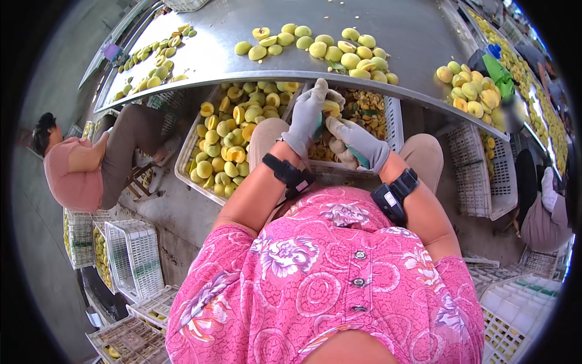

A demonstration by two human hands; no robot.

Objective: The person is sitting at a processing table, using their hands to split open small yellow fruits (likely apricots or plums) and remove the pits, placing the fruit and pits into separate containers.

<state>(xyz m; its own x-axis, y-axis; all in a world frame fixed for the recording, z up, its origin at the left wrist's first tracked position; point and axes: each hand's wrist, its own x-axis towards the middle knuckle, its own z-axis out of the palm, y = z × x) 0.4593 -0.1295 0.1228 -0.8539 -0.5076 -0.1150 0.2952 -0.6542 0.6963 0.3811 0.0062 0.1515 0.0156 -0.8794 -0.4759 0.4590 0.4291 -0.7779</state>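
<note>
My left hand (305,118), in a grey-white work glove, is closed around a yellow-green peach (331,108) at the table's front edge. Just to its right, my right hand (359,141), gloved as well, has its fingers curled and its thumb tip close to the fruit. What sits inside the right hand's fingers is hidden. Below my hands, a crate (394,124) holds brownish pits and fruit scraps. Beside my left forearm, a larger crate (183,164) is full of whole and halved peaches. More peaches (350,59) lie on the metal table just ahead.
The metal table (212,45) crosses the front, with peach piles (470,90) to the right and left. A person (76,164) sits at the left, another (542,218) at the right. White crates (134,258) stand behind on both sides.
</note>
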